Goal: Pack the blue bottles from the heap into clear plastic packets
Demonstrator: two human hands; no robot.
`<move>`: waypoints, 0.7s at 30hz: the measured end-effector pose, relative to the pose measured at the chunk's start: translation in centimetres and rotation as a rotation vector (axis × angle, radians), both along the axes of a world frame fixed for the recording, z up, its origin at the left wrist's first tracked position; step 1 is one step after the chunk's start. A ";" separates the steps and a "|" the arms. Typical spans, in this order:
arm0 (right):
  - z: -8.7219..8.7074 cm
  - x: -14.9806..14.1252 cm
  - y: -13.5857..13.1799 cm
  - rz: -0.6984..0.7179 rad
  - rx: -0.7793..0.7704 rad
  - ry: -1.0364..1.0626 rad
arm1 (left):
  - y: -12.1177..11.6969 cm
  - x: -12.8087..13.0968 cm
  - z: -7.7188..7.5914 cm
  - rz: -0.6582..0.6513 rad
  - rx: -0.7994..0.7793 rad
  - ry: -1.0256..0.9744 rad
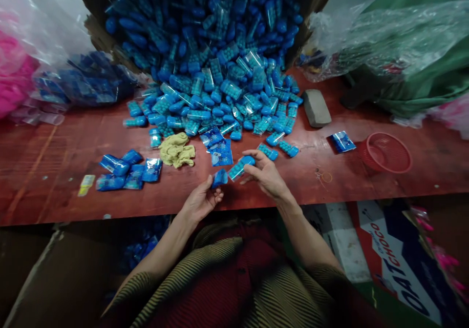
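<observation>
My left hand [201, 200] pinches a small blue printed packet [220, 178] near the table's front edge. In my right hand [266, 174] is a clear capsule-shaped container [241, 168] with a blue cap and blue-green beads inside. Its clear end points at the packet, and the two are close together. Just beyond them lie several flat blue packets [221, 152]. Two or three more bead capsules [268, 151] rest beyond my right fingers. A large heap of such capsules [227, 93] spreads out behind.
Filled blue packets [134, 175], a yellow-green cloth [177, 150] and a yellow-white tag [86, 185] lie left. At right are a grey block [316, 108], a blue packet [342, 141], a rubber band [326, 177] and a red basket [389, 153]. A cardboard box [318, 1] stands behind.
</observation>
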State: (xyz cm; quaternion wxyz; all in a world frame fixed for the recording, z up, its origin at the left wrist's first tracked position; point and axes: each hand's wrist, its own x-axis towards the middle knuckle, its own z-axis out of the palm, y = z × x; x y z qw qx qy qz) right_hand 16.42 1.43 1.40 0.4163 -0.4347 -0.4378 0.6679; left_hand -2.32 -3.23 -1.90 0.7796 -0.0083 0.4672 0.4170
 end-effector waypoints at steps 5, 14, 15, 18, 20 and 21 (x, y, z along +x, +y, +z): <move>-0.2 -1.3 -1.6 -0.129 0.000 0.068 | 0.0 0.3 0.1 0.028 0.002 0.031; 0.0 -1.0 -2.5 -0.130 0.046 0.024 | 0.0 0.2 -0.2 0.064 0.050 0.033; -0.2 -1.1 -2.7 -0.132 0.058 0.011 | -0.1 0.2 -0.3 0.059 0.068 0.032; -0.6 -1.3 -3.1 -0.152 0.116 -0.034 | -0.2 0.1 -0.5 0.048 0.133 0.045; -0.9 -1.4 -3.5 -0.166 0.139 -0.068 | -0.3 0.1 -0.5 0.043 0.179 0.060; -0.9 -1.5 -3.6 -0.173 0.141 -0.078 | -0.3 0.1 -0.5 0.038 0.196 0.066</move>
